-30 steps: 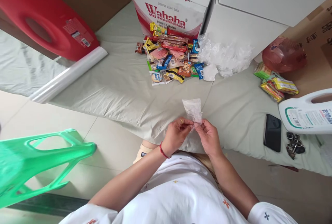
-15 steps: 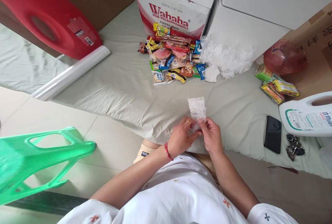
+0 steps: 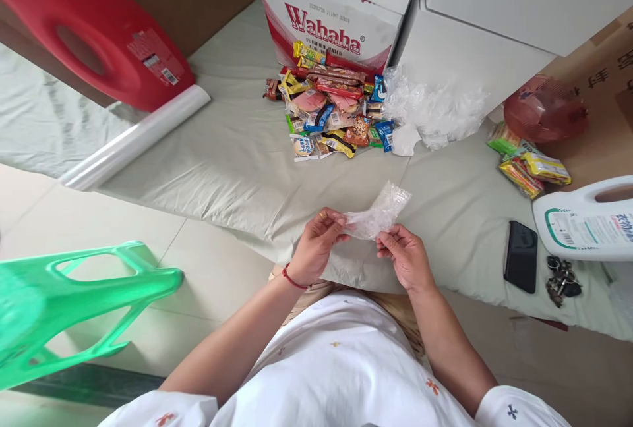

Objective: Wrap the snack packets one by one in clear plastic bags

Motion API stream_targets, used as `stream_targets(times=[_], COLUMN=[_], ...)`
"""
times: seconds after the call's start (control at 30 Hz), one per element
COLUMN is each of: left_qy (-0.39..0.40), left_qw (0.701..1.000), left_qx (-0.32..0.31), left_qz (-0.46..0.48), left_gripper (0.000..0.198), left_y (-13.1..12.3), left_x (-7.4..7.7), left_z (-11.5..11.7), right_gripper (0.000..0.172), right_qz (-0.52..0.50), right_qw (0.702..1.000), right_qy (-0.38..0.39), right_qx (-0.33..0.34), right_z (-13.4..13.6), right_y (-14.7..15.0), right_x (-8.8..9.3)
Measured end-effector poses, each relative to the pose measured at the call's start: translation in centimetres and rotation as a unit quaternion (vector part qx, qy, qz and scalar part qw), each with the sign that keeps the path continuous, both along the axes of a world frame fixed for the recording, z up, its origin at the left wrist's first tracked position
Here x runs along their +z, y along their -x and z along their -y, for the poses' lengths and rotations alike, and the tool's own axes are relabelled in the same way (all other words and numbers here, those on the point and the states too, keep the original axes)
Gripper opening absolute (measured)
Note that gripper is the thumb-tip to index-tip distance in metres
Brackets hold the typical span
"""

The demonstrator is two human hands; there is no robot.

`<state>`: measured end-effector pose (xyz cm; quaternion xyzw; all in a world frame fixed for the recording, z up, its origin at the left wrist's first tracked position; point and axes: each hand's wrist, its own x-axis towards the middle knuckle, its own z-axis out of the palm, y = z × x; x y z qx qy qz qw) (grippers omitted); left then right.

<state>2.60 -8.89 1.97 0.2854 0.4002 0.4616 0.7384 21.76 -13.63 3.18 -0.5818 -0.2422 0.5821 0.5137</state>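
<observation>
A small clear plastic bag [image 3: 378, 215] is stretched between both my hands above the edge of a pale cloth-covered surface [image 3: 232, 163]. My left hand [image 3: 316, 246] pinches the bag's near-left edge; a red string bracelet sits on that wrist. My right hand [image 3: 403, 256] pinches its right side, with the bag's far end sticking up to the right. Farther back lies a pile of wrapped snacks [image 3: 331, 111] beside a heap of crumpled clear bags [image 3: 435, 107].
A Wahaha carton [image 3: 331, 22] and white boxes [image 3: 475, 31] stand behind the pile. A red jug [image 3: 93, 35] and a film roll [image 3: 136, 137] lie left; a green stool [image 3: 74, 302] is on the floor. Right: more snacks [image 3: 531, 167], a white jug [image 3: 588, 219], phone [image 3: 520, 256], keys [image 3: 561, 279].
My hands have drawn apart, the left moving left. The bag, upright before, now lies tilted and pulled wider between them.
</observation>
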Motion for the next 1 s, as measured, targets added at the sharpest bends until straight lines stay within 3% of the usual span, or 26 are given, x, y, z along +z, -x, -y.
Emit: stream_targets(times=[0.13, 0.3, 0.47, 0.53, 0.6, 0.77, 0.83, 0.9, 0.93, 1.0], left_qy=[0.052, 0.09, 0.071, 0.062, 0.059, 0.062, 0.043, -0.026, -0.082, -0.208], left_qw=[0.996, 0.988, 0.99, 0.992, 0.993, 0.993, 0.996, 0.987, 0.969, 0.902], left_qx=[0.043, 0.039, 0.0, -0.021, -0.028, 0.042, 0.075, 0.129, 0.163, 0.209], left_qz=[0.061, 0.122, 0.119, 0.109, 0.103, 0.095, 0.037, -0.088, -0.168, -0.315], left_gripper=[0.035, 0.031, 0.027, 0.027, 0.027, 0.03, 0.032, 0.034, 0.033, 0.025], left_y=[0.9, 1.2, 1.1, 1.1, 1.3, 2.3, 2.5, 2.5, 2.4, 2.0], left_x=[0.5, 1.3, 1.7, 1.7, 1.5, 0.3, -0.2, -0.3, -0.2, 0.4], left_z=[-0.8, -1.2, -1.0, -0.7, -0.7, -1.6, -1.9, -1.6, -1.2, -0.1], right_gripper=[0.041, 0.046, 0.071, 0.065, 0.047, 0.036, 0.035, 0.035, 0.036, 0.038], right_qz=[-0.015, -0.03, -0.121, -0.122, -0.096, -0.078, -0.084, -0.088, -0.09, -0.088], right_qw=[1.0, 0.992, 0.992, 0.992, 0.995, 0.996, 0.995, 0.995, 0.994, 0.994], right_qy=[0.016, 0.039, 0.022, 0.015, -0.002, 0.013, 0.03, 0.041, 0.042, 0.037], right_qx=[0.013, 0.113, 0.033, 0.001, -0.022, -0.041, -0.034, -0.036, -0.042, -0.054], right_z=[0.3, 1.1, 0.1, -0.6, -1.0, -1.0, -0.8, -0.7, -0.6, -0.6], right_y=[-0.8, -1.1, -1.3, -1.5, -1.7, -1.9, -1.9, -1.7, -1.5, -1.2], right_x=[0.3, 0.2, 0.2, 0.3, 0.5, 0.7, 0.6, 0.5, 0.4, 0.4])
